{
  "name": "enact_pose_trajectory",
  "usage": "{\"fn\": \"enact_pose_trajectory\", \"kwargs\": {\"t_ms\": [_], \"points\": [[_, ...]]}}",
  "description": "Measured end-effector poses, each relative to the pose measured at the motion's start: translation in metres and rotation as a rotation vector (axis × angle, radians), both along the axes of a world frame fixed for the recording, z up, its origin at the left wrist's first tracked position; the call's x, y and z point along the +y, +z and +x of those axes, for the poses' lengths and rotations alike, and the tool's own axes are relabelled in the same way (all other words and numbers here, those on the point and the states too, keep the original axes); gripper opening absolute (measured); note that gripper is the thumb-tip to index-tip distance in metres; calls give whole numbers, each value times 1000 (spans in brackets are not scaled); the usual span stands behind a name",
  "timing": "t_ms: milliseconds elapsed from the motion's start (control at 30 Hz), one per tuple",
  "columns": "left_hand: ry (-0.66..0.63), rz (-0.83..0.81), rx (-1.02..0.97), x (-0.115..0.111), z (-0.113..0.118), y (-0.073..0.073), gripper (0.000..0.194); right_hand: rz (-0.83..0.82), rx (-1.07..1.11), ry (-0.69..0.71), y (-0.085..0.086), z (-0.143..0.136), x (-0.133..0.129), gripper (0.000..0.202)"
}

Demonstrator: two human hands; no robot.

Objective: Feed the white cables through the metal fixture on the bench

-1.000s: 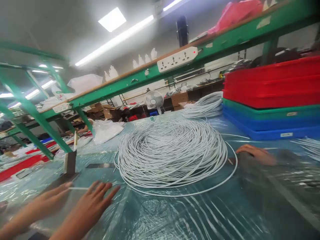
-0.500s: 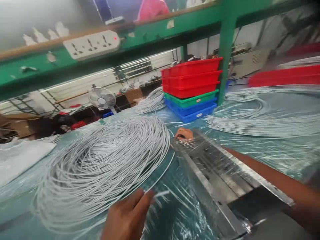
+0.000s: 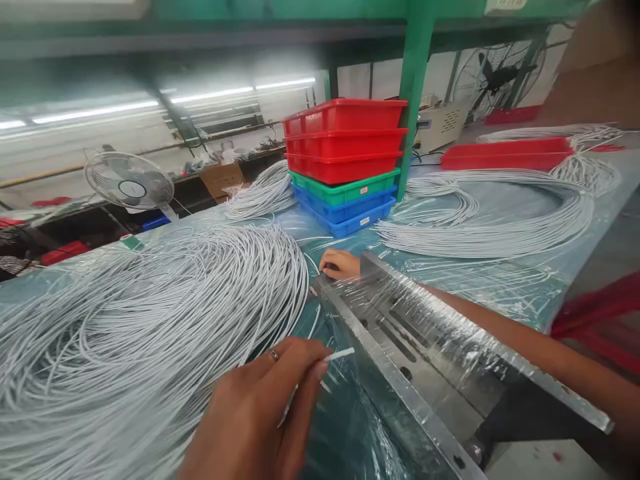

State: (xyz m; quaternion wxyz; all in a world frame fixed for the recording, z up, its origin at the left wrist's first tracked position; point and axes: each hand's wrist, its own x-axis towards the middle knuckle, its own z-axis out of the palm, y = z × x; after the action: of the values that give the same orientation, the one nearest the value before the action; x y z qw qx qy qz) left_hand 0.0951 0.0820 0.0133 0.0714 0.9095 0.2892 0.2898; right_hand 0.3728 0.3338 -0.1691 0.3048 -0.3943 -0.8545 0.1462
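White wire end [image 3: 336, 355] pinched in left hand [image 3: 260, 417] grip; right hand [image 3: 339, 264] grip unclear; tray labels unreadable.

White wire coil [image 3: 150, 320], red, green, blue trays [image 3: 345, 167], green frame [image 3: 414, 87]

A thin white wire end [image 3: 336, 355] juts rightward, level, beside the big loose white wire coil [image 3: 150, 320].

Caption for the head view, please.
Left hand pinches a white cable end; right hand rests beside the metal rail.
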Motion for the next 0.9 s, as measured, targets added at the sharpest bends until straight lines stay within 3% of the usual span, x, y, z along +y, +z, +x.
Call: {"fn": "enact_pose_trajectory", "kwargs": {"t_ms": [133,300,667,900], "points": [[-40,71,-35,0,7,-11,25,12,-28,26,4,6,-6,18],[-61,-3,-47,-2,4,-21,19,29,-53,37,4,11,-8,24],[-56,-135,-109,-7,11,-22,18,-10,-62,-16,15,1,-16,19],[-67,-109,-110,-7,9,-21,19,-1,-39,-14,11,2,-14,19]]}}
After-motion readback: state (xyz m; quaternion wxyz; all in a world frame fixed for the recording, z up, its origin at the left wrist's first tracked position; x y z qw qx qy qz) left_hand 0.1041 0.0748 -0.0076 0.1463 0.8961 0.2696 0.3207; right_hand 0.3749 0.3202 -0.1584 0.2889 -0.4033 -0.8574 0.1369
